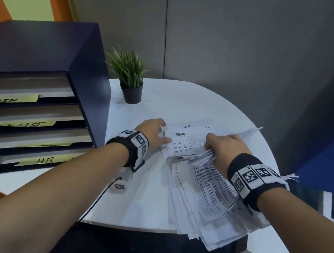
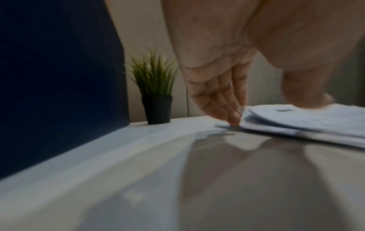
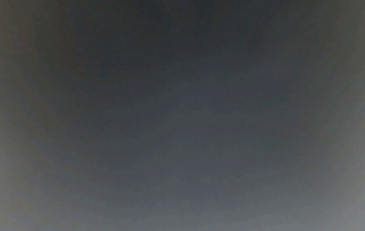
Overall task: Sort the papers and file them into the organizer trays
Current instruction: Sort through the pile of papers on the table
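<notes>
A loose pile of printed papers [image 1: 207,186] lies fanned out on the white table [image 1: 141,203], right of centre. Its uppermost far sheet [image 1: 183,141] carries a dark heading and a table. My left hand [image 1: 164,133] rests at that sheet's left edge. In the left wrist view its straight fingers [image 2: 233,115] touch the side of the papers [image 2: 306,123], with the thumb lying on top. My right hand [image 1: 211,151] grips a bunch of sheets, bent upward, in the middle of the pile. The dark blue organizer [image 1: 43,57] stands at the left. The right wrist view is dark.
The organizer's trays hold paper and bear yellow labels, among them ADMIN [image 1: 6,101] and HR [image 1: 44,160]. A small potted plant [image 1: 131,79] stands behind the pile, beside the organizer [image 2: 59,78]. A black cable [image 1: 102,194] crosses the table's near edge. A blue panel [image 1: 331,165] stands at the right.
</notes>
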Available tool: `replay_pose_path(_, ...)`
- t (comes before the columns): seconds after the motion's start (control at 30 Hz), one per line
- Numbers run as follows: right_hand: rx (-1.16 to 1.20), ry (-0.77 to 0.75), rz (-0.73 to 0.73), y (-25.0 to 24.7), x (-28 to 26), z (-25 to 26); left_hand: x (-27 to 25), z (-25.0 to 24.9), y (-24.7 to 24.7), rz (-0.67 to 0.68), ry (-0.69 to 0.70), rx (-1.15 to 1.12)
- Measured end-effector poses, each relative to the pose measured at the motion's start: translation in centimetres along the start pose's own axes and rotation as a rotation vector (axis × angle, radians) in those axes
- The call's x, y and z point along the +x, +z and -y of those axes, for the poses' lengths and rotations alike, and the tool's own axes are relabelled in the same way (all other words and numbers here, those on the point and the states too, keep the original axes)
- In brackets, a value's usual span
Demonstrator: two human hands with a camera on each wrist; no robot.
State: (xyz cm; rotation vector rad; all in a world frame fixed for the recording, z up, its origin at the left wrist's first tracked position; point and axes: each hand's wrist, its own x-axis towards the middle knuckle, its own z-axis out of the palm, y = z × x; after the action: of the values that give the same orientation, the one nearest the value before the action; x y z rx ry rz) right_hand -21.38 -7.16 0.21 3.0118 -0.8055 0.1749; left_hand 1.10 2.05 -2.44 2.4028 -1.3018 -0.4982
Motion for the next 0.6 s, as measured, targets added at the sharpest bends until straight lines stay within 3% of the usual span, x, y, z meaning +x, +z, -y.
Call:
replay_pose_path(0.07, -0.01, -0.003, 0.004, -0.1, 0.1, 0.0, 0.2, -0.3, 1.0, 0.021, -0.006, 0.074)
replay_pose_path(0.27, -0.011, -0.032, 0.011, 0.5, -0.1, -0.2, 1.0, -0.8, 2.4, -0.09, -0.095, -0.138)
replay_pose_path(0.43, -0.027, -0.044, 0.006, 0.8, 0.1, 0.0, 1.3, -1.8, 1.9, -0.072, -0.123, -0.239)
replay_pose_path(0.6, -0.023, -0.038, 0.023, 0.8, 0.3, 0.1, 0.5, -1.9, 1.3, -0.222, -0.081, -0.341)
